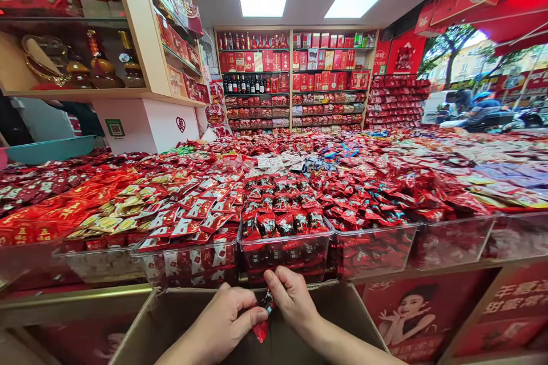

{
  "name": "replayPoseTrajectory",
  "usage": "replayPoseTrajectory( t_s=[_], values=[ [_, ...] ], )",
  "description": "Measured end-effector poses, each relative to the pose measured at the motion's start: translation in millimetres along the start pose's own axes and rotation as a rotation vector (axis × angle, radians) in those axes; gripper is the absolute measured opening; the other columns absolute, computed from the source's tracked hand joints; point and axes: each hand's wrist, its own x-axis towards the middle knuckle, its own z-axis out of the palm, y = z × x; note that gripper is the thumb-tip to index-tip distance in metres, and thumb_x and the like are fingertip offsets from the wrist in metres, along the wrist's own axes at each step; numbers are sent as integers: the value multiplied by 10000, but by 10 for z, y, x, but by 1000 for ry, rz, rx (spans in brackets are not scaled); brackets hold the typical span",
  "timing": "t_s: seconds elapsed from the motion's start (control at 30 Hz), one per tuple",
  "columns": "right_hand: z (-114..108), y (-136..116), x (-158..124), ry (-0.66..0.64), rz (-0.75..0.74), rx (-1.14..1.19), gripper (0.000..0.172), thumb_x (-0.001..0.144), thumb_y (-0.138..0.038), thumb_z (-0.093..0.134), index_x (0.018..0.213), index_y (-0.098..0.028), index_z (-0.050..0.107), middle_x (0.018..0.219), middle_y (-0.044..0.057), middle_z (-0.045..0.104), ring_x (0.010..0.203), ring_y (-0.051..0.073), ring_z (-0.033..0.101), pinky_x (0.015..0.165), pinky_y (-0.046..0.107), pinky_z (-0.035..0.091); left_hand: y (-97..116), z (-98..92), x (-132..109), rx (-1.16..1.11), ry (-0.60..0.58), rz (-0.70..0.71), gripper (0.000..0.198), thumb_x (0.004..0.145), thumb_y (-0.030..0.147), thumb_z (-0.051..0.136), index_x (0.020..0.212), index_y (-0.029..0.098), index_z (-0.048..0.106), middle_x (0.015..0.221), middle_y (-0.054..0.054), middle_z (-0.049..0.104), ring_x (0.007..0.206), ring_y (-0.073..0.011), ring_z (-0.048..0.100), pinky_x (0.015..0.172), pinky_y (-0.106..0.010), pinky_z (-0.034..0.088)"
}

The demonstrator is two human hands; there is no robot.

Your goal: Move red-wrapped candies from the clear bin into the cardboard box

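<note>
Tall wooden shelving (291, 80) stocked with bottles and red boxes fills the upper middle of the frame, beyond a long desk (454, 268) heaped with wrapped sweets. At bottom centre an open cardboard box (342, 311) stands against the desk's near side, just below a clear tub (257, 244) packed with dark-and-red packets. Over the box's opening, the left hand (229, 316) and the right hand (293, 296) meet, each grip closed, thumb against finger, on one small wrapped packet (268, 303). The packet sits between the fingertips at lower centre, its red end hanging below the left thumb. It looks very light, with a thin, slick, crinkly wrapper that could slide or tear; whether the filling is hard or soft cannot be told. The flat wrapper ends seem the surest places to pinch, sparing the middle from squeezing.
</note>
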Motion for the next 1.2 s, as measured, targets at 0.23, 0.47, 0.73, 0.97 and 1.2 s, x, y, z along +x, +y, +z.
replayPoseTrajectory(
  t_s=[0.23,0.47,0.73,0.97,1.2],
  values=[
    [-35,-83,17,32,95,177,394,781,-460,407,514,-186,314,463,-54,305,438,70,284,410,196,252,-29,-23,37,-246,-9,-14,321,805,337,432,600,157,600,524,19,610,532,-121,553,550,-189,400],
    [-1,-44,-8,-7,157,286,381,789,-465,399,540,-195,299,438,-69,296,364,59,300,345,187,243,-21,-20,35,-267,-12,-11,326,808,342,435,589,158,592,532,26,595,540,-115,539,566,-188,399],
    [-82,35,2,46,-113,-67,363,827,-367,382,526,-168,344,489,-48,308,460,60,291,433,192,253,-60,-30,37,-248,45,-4,374,824,365,398,580,168,601,583,28,610,605,-127,548,616,-199,372],
    [-158,-71,-7,-39,-123,102,188,821,-309,423,769,-168,536,652,3,552,443,71,521,394,169,385,-92,-48,41,-357,112,-66,338,827,423,374,655,183,539,415,54,603,501,-122,530,608,-217,390],
    [-227,-154,-28,-24,-538,-41,155,773,-173,517,913,-199,578,905,73,618,854,145,568,728,255,481,-146,-75,77,-741,157,-105,310,815,406,420,755,146,579,580,2,663,555,-135,562,593,-251,425]
  ],
)
